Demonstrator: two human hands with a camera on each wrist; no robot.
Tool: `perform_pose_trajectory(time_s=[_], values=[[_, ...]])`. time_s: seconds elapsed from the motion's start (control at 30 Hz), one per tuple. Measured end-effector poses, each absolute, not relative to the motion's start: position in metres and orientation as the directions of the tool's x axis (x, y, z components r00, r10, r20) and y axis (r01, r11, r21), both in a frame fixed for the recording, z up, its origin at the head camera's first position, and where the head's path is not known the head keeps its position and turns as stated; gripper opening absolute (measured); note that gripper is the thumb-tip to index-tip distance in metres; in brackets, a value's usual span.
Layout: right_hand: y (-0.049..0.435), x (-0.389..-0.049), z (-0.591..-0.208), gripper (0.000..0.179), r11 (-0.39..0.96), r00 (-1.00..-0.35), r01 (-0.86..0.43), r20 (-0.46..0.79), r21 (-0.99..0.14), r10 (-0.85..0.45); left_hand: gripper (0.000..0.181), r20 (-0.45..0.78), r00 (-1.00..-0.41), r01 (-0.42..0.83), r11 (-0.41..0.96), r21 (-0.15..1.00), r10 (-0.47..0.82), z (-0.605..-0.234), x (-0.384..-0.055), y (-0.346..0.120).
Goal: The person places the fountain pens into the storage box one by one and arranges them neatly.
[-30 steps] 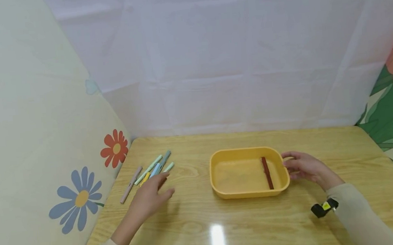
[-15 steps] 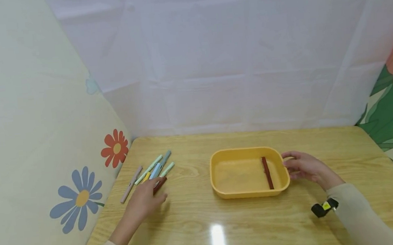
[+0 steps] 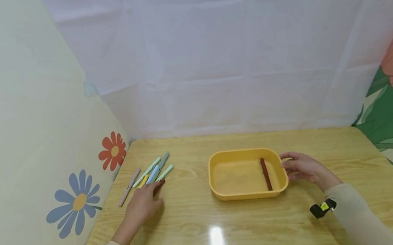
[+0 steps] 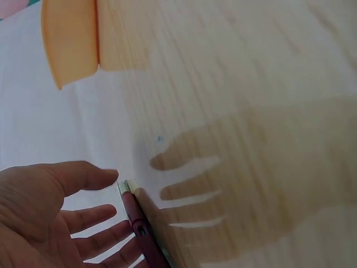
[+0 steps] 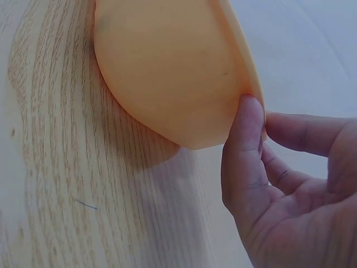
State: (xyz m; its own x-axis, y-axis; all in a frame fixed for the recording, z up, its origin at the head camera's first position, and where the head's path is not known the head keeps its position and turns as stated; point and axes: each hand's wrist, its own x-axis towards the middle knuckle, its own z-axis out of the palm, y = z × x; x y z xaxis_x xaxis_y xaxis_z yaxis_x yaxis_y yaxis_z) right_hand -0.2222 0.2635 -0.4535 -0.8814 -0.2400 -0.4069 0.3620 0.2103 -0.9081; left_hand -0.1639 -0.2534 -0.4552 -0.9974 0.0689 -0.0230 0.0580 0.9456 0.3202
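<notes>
My left hand (image 3: 142, 207) is at the pens on the left side of the table, its fingertips right at a dark red pen (image 3: 159, 187). In the left wrist view, thumb and fingers are extended and apart, with that pen (image 4: 146, 237) lying beside the fingertips. Around it lie a yellow pen (image 3: 143, 181), a light blue pen (image 3: 152, 175), a grey-blue pen (image 3: 164, 164), two pale green pens and a mauve pen (image 3: 129, 189). My right hand (image 3: 306, 171) pinches the right-end rim of a yellow tray (image 3: 247, 196); another dark red pen (image 3: 266, 174) lies inside.
The wooden table (image 3: 193, 219) ends at a white cloth backdrop (image 3: 233, 58) behind. Flower-patterned cloth (image 3: 17, 132) hangs on the left, and more stands at the right edge.
My left hand has moved slightly left and down towards the pens, and more of the dark red pen by its fingers shows. My right hand stays at the tray's end.
</notes>
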Motion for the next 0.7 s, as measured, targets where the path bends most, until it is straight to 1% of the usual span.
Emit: perform_pose_trajectory(time_s=[0.1,0.2,0.47,0.63,0.7], values=[[0.263,-0.222,-0.454,0.051,0.208,-0.882,0.361,-0.405,-0.909,-0.241,0.043,0.022,-0.995,0.095,0.945,0.312,0.093,-0.458,-0.165,-0.255],[0.264,-0.222,-0.455,0.05,0.202,-0.882,0.361,-0.404,-0.91,-0.243,0.04,0.052,-0.991,0.13,0.942,0.31,0.12,-0.459,-0.166,-0.255],[0.263,-0.223,-0.456,0.048,0.205,-0.883,0.359,-0.402,-0.911,-0.243,0.038,-0.021,-0.995,0.091,0.946,0.311,0.102,-0.459,-0.171,-0.253],[0.263,-0.223,-0.454,0.049,0.208,-0.883,0.367,-0.41,-0.907,-0.227,0.023,-0.04,-0.994,0.083,0.948,0.308,0.1,-0.459,-0.176,-0.253],[0.263,-0.223,-0.454,0.05,0.206,-0.883,0.367,-0.409,-0.907,-0.232,0.02,-0.04,-0.994,0.081,0.947,0.31,0.098,-0.457,-0.178,-0.252]])
